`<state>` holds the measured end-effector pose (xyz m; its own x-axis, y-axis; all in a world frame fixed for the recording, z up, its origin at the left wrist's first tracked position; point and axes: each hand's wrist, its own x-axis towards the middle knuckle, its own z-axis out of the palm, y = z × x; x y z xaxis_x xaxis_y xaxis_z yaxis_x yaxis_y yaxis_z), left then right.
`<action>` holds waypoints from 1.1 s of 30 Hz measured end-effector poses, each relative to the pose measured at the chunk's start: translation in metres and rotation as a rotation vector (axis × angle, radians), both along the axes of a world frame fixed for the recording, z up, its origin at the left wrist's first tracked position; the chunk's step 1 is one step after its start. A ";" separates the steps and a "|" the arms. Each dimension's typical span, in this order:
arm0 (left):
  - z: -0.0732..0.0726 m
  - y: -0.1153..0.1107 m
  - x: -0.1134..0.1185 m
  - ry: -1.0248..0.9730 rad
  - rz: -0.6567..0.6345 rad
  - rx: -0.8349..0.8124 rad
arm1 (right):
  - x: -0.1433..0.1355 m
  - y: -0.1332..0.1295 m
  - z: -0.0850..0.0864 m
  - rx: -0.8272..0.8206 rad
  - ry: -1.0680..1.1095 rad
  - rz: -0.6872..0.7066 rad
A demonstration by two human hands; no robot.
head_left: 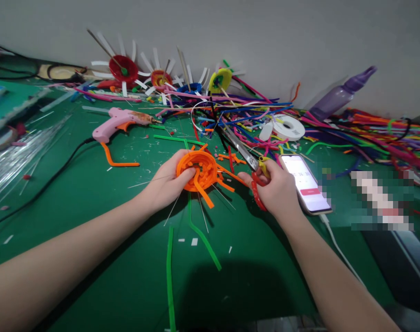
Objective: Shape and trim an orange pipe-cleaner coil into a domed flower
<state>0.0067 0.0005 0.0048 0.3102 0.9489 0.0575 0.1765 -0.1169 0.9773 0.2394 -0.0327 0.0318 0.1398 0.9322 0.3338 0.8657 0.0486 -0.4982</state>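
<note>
An orange coiled pipe-cleaner piece (210, 162) with loose ends and thin wires sticking out is held by my left hand (171, 180), its thumb pressed into the middle. My right hand (277, 186) has its fingers in the red and yellow handles of a pair of scissors (242, 148), whose blades point up and to the left, away from the orange piece. Between the two hands, an orange strand from the piece reaches the right hand's fingertips. Green pipe cleaners (170, 276) lie below on the green table (127, 286).
A pink glue gun (118, 121) with a black cord lies at the left. Flower-like pieces (123, 69) and many coloured pipe cleaners line the wall. A lit phone (306, 184), a white ribbon roll (289, 128) and a purple bottle (341, 94) are at the right.
</note>
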 end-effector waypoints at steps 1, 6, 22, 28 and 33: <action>-0.001 0.000 0.000 -0.004 0.004 0.000 | 0.000 0.000 0.001 -0.002 -0.002 -0.003; -0.003 0.000 -0.001 -0.031 0.008 -0.012 | -0.001 -0.003 0.004 0.026 -0.032 0.032; 0.000 0.000 0.002 -0.075 0.121 0.042 | 0.019 0.001 -0.009 0.457 -0.645 0.164; -0.008 0.001 0.001 -0.137 0.161 0.039 | 0.025 0.004 -0.010 0.472 -0.708 0.156; -0.004 -0.001 0.002 -0.180 0.124 -0.007 | 0.023 0.005 -0.009 0.514 -0.732 0.174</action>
<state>0.0089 -0.0002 0.0004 0.1763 0.9798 0.0945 0.0118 -0.0981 0.9951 0.2619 -0.0281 0.0223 -0.3992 0.6320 0.6642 0.9169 0.2721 0.2922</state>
